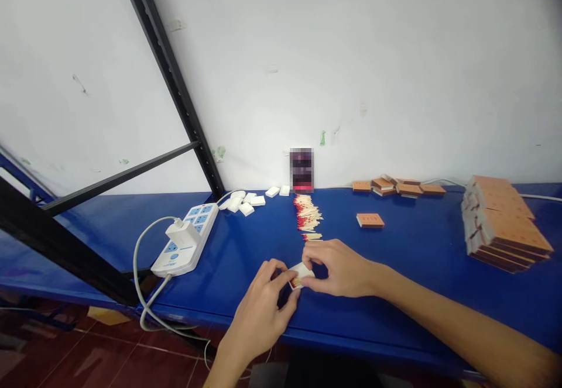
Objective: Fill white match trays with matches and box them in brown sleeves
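Near the front edge of the table, a small white matchbox tray with red-tipped matches in it lies between my hands. My left hand pinches its left end with thumb and fingers. At the other end, my right hand is closed on the tray, its fingertips along the far and near sides. Just beyond, loose matches form a long pile toward the wall, with a small bunch at the near end. Part of the tray's right end is hidden by my right fingers.
White trays lie at the back left beside a power strip with a cable. One orange matchbox sits to the right; several more lie behind it. Stacked matchbox packs stand far right. A black metal frame rises at left.
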`<state>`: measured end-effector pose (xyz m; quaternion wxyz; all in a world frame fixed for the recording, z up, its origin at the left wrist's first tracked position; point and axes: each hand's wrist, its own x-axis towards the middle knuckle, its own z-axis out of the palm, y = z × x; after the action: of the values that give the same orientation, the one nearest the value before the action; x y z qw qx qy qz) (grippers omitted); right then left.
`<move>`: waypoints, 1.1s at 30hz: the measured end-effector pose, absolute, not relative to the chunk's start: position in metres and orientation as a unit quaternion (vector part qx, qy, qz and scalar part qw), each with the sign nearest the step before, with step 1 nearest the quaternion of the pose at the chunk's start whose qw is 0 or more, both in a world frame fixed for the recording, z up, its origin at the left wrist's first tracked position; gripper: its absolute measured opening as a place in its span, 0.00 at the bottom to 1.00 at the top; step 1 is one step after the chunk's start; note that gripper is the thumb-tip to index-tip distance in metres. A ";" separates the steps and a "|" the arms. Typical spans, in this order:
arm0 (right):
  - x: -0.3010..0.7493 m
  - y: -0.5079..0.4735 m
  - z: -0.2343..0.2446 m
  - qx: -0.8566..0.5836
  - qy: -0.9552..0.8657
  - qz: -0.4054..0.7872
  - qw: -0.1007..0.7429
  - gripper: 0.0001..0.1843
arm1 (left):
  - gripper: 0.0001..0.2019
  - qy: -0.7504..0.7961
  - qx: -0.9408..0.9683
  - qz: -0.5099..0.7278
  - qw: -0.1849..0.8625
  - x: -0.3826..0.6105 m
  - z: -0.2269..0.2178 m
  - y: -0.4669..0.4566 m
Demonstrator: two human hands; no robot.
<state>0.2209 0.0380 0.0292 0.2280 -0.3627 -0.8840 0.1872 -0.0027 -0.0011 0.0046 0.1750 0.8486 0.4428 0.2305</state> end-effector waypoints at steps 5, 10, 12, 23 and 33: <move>0.221 0.039 0.026 -0.374 -0.888 0.185 0.195 0.07 | 0.12 0.444 0.847 0.232 0.179 -0.003 0.006 -0.001; 0.222 0.042 0.020 -0.385 -0.880 0.187 0.205 0.06 | 0.10 0.437 0.848 0.242 0.176 -0.003 0.005 -0.001; 0.220 0.043 0.019 -0.388 -0.877 0.185 0.212 0.05 | 0.09 0.433 0.849 0.249 0.173 -0.003 0.005 -0.001; 0.242 0.070 0.010 -0.555 -0.792 0.088 0.240 0.08 | 0.13 0.421 0.853 0.254 0.174 -0.004 0.006 -0.002; 0.242 0.073 0.006 -0.537 -0.809 0.095 0.218 0.09 | 0.14 0.415 0.865 0.231 0.163 -0.002 0.007 -0.002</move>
<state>0.2416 0.0729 0.0063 0.2185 -0.5367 -0.8095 0.0948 -0.0023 -0.0019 0.0070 0.1629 0.8646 0.4152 0.2315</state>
